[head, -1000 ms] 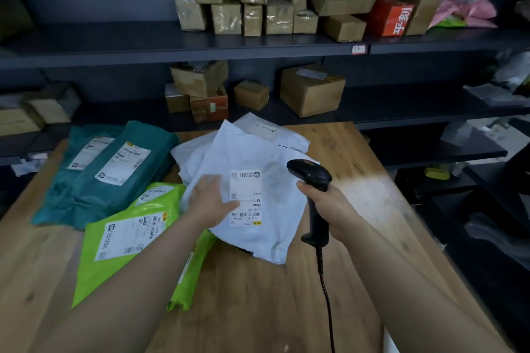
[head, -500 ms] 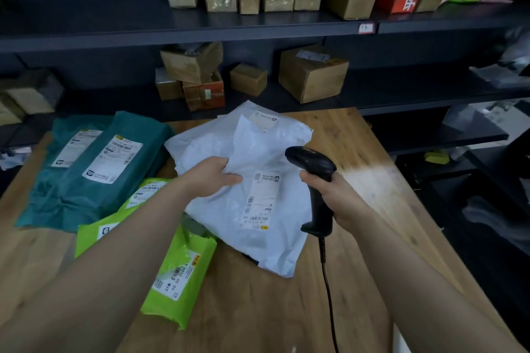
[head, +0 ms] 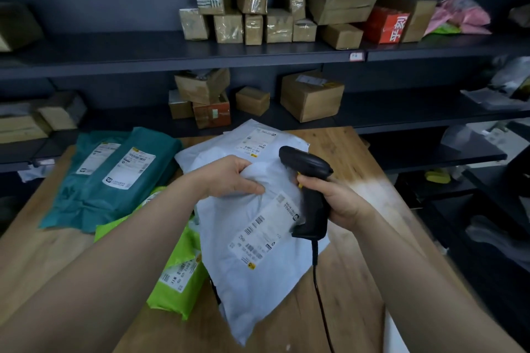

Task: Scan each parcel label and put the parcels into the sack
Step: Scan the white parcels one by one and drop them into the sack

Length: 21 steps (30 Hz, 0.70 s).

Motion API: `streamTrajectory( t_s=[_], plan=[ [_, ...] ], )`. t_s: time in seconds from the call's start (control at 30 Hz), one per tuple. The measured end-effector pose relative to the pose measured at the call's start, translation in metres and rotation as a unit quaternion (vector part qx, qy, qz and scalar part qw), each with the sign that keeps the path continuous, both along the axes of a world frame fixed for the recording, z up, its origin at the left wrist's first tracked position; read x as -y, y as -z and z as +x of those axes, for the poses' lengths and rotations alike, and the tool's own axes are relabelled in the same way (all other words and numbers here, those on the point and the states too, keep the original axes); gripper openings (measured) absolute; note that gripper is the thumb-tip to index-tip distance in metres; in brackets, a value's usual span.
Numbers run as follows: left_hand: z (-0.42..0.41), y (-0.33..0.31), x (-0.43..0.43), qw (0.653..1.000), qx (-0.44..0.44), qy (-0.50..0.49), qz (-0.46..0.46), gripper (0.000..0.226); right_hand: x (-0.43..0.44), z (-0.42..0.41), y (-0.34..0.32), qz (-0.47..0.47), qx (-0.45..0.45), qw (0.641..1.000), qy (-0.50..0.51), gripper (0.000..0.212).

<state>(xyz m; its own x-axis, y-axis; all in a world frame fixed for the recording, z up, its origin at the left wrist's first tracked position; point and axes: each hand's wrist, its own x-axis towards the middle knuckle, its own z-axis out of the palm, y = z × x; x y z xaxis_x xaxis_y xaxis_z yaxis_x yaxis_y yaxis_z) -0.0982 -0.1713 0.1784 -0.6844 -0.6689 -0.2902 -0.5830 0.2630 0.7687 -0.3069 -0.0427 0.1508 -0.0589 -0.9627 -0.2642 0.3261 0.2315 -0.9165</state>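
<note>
My left hand [head: 229,179] grips the top of a white poly parcel [head: 258,275] and holds it up, tilted, over the wooden table [head: 358,157]. Its label [head: 265,228] faces me. My right hand [head: 337,199] holds a black corded barcode scanner [head: 308,180] just right of the label, its head above the parcel's top. A second white parcel [head: 258,140] lies behind. Green parcels [head: 177,275] lie under my left forearm, partly hidden. Two teal parcels [head: 114,178] lie at the left. No sack is in view.
Dark shelves [head: 172,51] behind the table carry several brown cardboard boxes [head: 312,94] and a red box [head: 387,24]. The table's right edge drops to lower dark shelving. The scanner cable [head: 318,295] hangs down across the table's near side.
My left hand moved from the label to the parcel's top, took hold and lifted it toward me, tilting the label. The scanner hand stayed roughly in place.
</note>
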Motion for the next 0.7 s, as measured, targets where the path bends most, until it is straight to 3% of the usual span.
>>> streamTrajectory(
  t_s=[0.07,0.1,0.17,0.23,0.3,0.37,0.43,0.57,0.63,0.7],
  plan=[
    [0.004,0.012,-0.006,0.993,-0.022,-0.08,-0.085,0.024,-0.01,0.003,0.002,0.002,0.01,0.999,0.038,0.044],
    [0.008,0.021,-0.012,0.985,-0.025,-0.124,-0.116,0.045,-0.016,0.005,0.004,0.002,0.014,0.999,0.051,0.043],
    [0.016,0.043,-0.033,0.973,-0.024,-0.197,-0.117,0.09,-0.03,0.009,0.007,0.0,0.023,0.997,0.075,0.039],
    [0.024,0.068,-0.063,0.964,-0.029,-0.252,-0.079,0.114,-0.043,0.01,0.013,0.001,0.037,0.994,0.105,0.031],
    [0.032,0.089,-0.088,0.948,-0.109,-0.299,0.024,0.108,-0.056,0.008,0.018,0.011,0.049,0.99,0.134,0.019],
    [0.038,0.1,-0.11,0.908,-0.194,-0.329,0.172,0.089,-0.066,0.007,0.023,0.018,0.054,0.985,0.161,0.014],
    [0.044,0.108,-0.127,0.906,-0.202,-0.304,0.216,0.065,-0.075,0.007,0.025,0.018,0.061,0.979,0.194,0.016],
    [0.055,0.108,-0.133,0.947,-0.151,-0.223,0.173,0.043,-0.089,0.0,0.026,0.064,0.041,0.972,0.221,0.015],
    [0.054,0.101,-0.114,0.981,-0.052,-0.154,0.11,0.037,-0.096,-0.005,0.027,0.119,-0.035,0.975,0.186,0.019],
    [0.048,0.095,-0.095,0.99,0.082,-0.113,-0.023,0.029,-0.103,-0.006,0.027,0.157,-0.109,0.973,0.132,0.022]
  ],
)
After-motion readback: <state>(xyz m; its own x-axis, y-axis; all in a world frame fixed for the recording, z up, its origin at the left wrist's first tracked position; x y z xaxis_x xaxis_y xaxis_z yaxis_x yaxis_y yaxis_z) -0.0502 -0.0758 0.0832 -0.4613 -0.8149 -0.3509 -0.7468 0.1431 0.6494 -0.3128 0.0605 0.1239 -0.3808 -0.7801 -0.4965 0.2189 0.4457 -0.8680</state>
